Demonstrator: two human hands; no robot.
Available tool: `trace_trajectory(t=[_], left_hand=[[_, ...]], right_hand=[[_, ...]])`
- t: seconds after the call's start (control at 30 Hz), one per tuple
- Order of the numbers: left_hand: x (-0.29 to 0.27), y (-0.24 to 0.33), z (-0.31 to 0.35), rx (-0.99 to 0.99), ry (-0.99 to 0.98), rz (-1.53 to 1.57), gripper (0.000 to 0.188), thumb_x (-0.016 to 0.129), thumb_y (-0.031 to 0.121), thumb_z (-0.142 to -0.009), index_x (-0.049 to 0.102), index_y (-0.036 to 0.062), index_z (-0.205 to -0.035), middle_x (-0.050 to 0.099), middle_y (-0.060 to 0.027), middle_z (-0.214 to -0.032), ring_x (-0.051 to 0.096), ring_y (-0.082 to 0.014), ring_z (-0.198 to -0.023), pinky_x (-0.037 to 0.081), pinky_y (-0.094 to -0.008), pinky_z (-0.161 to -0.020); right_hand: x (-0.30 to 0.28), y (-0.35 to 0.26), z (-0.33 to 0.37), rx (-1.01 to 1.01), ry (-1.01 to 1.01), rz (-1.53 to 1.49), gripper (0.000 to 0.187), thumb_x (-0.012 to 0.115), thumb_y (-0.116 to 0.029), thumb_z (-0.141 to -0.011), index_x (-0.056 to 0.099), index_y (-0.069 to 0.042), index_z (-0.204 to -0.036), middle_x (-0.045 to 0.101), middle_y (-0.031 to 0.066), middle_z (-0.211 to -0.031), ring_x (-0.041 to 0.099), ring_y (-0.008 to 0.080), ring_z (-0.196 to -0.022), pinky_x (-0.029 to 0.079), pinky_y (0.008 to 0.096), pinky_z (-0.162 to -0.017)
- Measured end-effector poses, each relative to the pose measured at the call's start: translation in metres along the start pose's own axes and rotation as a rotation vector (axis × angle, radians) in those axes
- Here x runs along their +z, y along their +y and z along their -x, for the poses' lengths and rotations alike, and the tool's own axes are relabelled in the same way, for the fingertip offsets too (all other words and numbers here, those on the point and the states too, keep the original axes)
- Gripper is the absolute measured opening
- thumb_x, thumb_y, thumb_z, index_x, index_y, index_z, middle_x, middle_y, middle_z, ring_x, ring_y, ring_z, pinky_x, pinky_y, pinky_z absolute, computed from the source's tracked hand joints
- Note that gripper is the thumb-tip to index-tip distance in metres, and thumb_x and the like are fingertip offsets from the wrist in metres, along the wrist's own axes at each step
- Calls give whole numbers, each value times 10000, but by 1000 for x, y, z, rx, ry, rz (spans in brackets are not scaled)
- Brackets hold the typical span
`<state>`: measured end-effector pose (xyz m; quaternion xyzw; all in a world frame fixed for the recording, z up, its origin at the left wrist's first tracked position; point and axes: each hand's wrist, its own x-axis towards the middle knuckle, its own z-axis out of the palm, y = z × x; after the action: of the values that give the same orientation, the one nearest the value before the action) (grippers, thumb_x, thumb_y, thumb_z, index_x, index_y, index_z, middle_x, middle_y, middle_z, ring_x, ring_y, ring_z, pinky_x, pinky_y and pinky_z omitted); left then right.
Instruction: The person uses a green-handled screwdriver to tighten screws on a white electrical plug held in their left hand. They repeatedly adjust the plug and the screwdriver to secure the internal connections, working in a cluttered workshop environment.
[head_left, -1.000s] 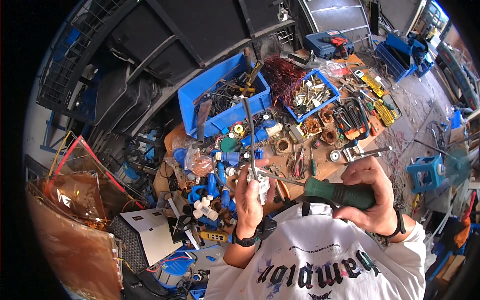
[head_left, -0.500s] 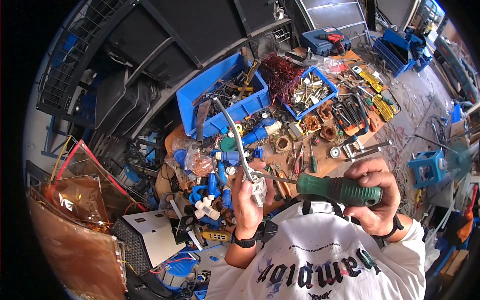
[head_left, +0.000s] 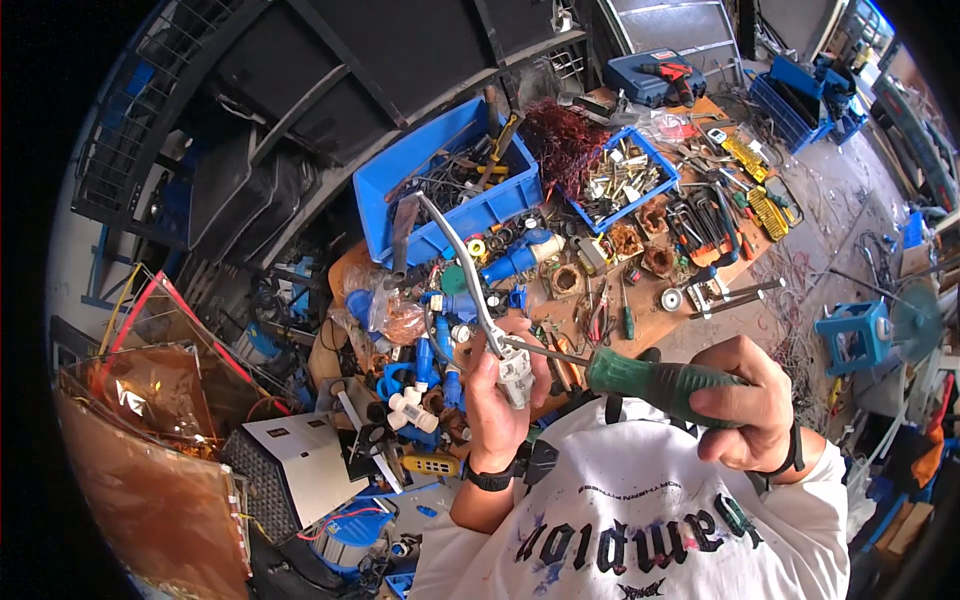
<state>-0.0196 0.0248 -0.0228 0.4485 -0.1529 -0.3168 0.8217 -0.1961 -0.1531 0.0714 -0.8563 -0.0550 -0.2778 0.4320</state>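
Note:
My left hand (head_left: pixel 492 415) is closed around a small white plastic electrical fitting (head_left: pixel 515 375) with open recesses. A grey cable (head_left: pixel 465 262) runs out of the fitting's top and curves up and away to the far left. My right hand (head_left: pixel 742 400) is wrapped round the green handle of a screwdriver (head_left: pixel 625 372). Its thin metal shaft points left, and the tip meets the upper part of the fitting near the cable's entry. The exact contact of the tip is too small to make out.
Beyond my hands, a wooden workbench (head_left: pixel 660 328) carries pliers, hex keys, blue plugs (head_left: pixel 525 257) and a white pipe fitting (head_left: pixel 412 410). A large blue crate (head_left: pixel 470 212) of tools and a smaller blue tray (head_left: pixel 622 215) of metal parts stand at the back. A blue stool (head_left: pixel 855 338) is at right.
The screwdriver's handle has turned and shifted slightly left, and my right hand's fingers have changed their grip on it. The fitting and cable have tilted slightly in my left hand.

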Motion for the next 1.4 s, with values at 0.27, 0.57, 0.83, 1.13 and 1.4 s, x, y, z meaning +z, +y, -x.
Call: trace_trajectory(t=[0.27, 0.57, 0.83, 1.13, 1.4], left_hand=[[1, -1, 2, -22, 2, -22, 482, 418, 473, -913, 526, 62, -1140, 549, -40, -713, 458, -112, -492, 337, -234, -401], [5, -2, 4, -24, -7, -32, 479, 402, 444, -933, 503, 42, -1172, 573, -61, -729, 466, -107, -487, 338, -222, -410], [14, -1, 5, -45, -26, -88, 491, 405, 481, -922, 523, 60, -1145, 545, -43, -718, 457, -106, -476, 347, -227, -412], [12, -13, 0, -18, 85, -96, 493, 413, 481, -914, 531, 56, -1133, 540, -31, -712, 452, -110, -478, 343, -237, -401], [34, -23, -1, -15, 107, -25, 519, 451, 464, -913, 494, 21, -1180, 577, -61, -724, 478, -112, -494, 355, -230, -433]], right_hand=[[14, 5, 2, -156, 90, -86, 397, 633, 44, -702, 524, -42, -1074, 566, 216, -1099, 633, 315, -907, 522, 355, -736], [15, 6, 0, -122, 53, -276, 375, 715, -80, -778, 497, -37, -1079, 464, 242, -1149, 583, 310, -941, 525, 382, -768], [15, 6, -2, -209, 103, -50, 218, 781, -235, -709, 628, -92, -770, 601, 158, -1080, 625, 264, -818, 493, 343, -659], [-7, 7, 2, 47, 7, 114, 547, 704, -446, -766, 531, -29, -1075, 599, 108, -846, 626, 235, -675, 514, 321, -545], [-26, 30, 1, -121, 20, 167, 284, 726, -39, -681, 614, -86, -938, 544, 185, -1047, 618, 299, -766, 522, 347, -612]])
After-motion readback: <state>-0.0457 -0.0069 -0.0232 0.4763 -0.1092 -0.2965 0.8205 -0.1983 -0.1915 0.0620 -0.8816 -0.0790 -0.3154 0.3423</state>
